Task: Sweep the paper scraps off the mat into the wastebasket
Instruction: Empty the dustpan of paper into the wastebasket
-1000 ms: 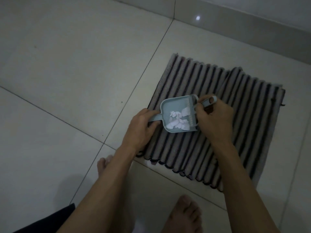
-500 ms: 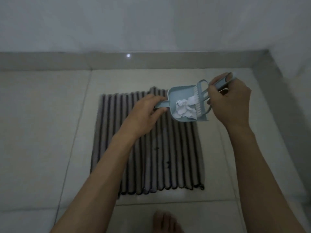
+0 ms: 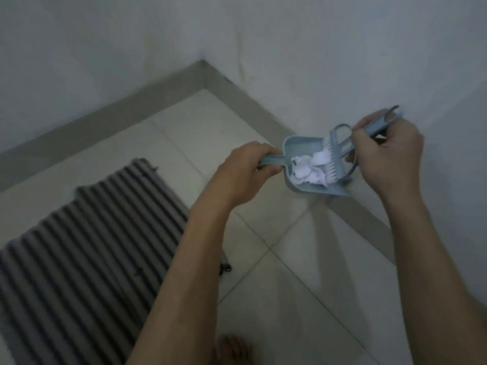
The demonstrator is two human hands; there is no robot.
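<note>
White walls meet in a corner at top, a grey skirting strip running along their base above the pale tiled floor. The striped mat lies lower left on the tiles, blurred, no scraps visible on it. Two bare forearms reach up from the bottom edge. The left hand is curled round the handle of a light blue dustpan, held in the air near the wall corner, well apart from the mat. The right hand grips the handle of a matching small brush — its white bristles rest inside the pan's open end, pressing on the load. The paper scraps sit bunched in the pan, white and crumpled, between the bristles and the pan's back wall. A bare foot shows at the bottom edge — blurred. Wastebasket not in frame.
</note>
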